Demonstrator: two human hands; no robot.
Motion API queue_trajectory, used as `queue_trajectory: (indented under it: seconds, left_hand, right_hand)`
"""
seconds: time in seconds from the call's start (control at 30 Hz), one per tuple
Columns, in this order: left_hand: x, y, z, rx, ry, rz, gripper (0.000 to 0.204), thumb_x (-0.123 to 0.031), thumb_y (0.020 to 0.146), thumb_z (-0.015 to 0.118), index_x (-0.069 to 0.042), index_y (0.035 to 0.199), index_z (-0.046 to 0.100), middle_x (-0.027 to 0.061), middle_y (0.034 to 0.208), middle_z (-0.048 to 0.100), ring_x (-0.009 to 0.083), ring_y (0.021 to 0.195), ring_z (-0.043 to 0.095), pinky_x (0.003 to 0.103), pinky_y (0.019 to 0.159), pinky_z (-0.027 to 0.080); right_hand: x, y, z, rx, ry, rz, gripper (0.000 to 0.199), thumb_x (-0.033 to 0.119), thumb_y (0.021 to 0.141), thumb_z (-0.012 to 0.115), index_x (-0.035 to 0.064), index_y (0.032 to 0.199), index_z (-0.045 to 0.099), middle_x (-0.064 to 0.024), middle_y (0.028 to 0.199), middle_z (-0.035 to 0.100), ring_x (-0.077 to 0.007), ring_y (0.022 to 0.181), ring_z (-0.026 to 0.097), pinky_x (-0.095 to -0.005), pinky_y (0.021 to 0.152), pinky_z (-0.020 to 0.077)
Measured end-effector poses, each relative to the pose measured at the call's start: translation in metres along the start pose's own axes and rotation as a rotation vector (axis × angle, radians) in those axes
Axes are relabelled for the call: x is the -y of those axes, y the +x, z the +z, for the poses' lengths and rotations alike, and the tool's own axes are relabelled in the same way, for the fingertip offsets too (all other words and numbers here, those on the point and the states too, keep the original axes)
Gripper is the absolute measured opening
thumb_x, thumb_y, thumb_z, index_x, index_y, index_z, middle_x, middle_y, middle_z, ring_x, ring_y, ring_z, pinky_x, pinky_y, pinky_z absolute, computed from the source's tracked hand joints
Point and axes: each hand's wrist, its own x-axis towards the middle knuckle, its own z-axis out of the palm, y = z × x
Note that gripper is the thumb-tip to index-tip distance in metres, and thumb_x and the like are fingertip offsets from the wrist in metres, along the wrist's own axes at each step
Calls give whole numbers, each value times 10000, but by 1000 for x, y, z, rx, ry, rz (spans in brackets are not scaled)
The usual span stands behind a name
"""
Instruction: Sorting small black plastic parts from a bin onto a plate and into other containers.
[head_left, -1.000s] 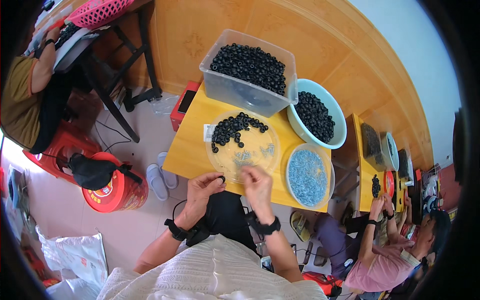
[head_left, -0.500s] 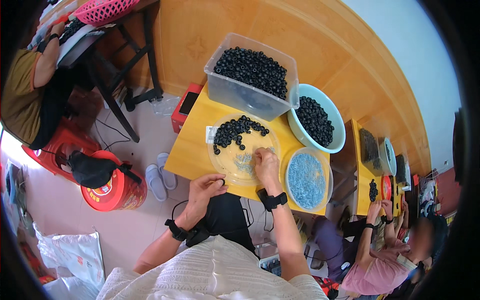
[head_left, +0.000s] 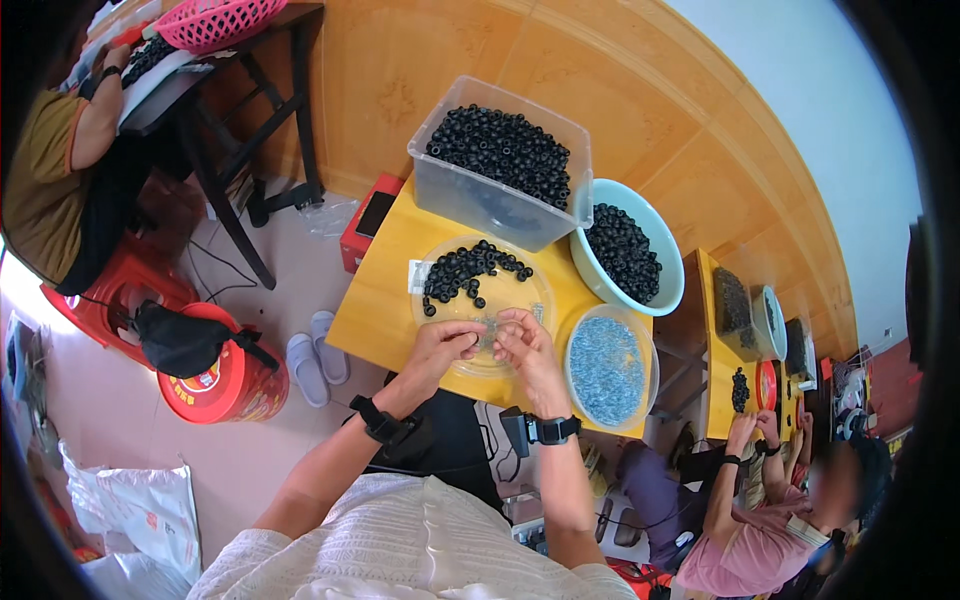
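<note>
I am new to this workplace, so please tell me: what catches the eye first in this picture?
A clear box heaped with small black rings stands at the far edge of the yellow table, a blue bowl of the same beside it. Nearer, the left hand and right hand meet over a clear dish.

I see a clear glossy plastic tray (head_left: 520, 345), matt black rubbery rings (head_left: 465, 272), a smooth yellow wooden table (head_left: 385, 310).

A clear round dish (head_left: 485, 300) lies flat before me, small black rings (head_left: 465, 272) heaped toward its eleven o'clock edge.
</note>
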Motion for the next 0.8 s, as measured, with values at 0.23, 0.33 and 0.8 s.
queue_trajectory:
  seconds: [0.23,0.33,0.8]
  left_hand:
    - [-3,-9,-5,100,-33,145,185,-40,853,556,-5,1033,573,49,959,615,101,836,589,231,751,482]
    - [-4,-15,-8,125,-68,144,166,-32,846,568,-14,1011,556,47,954,610,102,848,589,235,754,485]
    - [-5,-23,-6,128,-129,149,148,-28,844,582,-12,989,562,58,933,615,107,834,601,238,770,499]
  right_hand:
    - [8,-19,20,8,-161,-38,201,89,887,533,-1,1066,548,-4,786,538,-83,697,531,-209,668,455]
    - [7,-24,28,-9,-237,-95,169,82,894,517,-15,1029,547,-14,789,543,-85,674,532,-219,662,462]
    - [-2,-31,52,-225,-815,-499,80,-20,846,508,-4,922,525,-151,823,505,-311,735,556,-357,633,444]
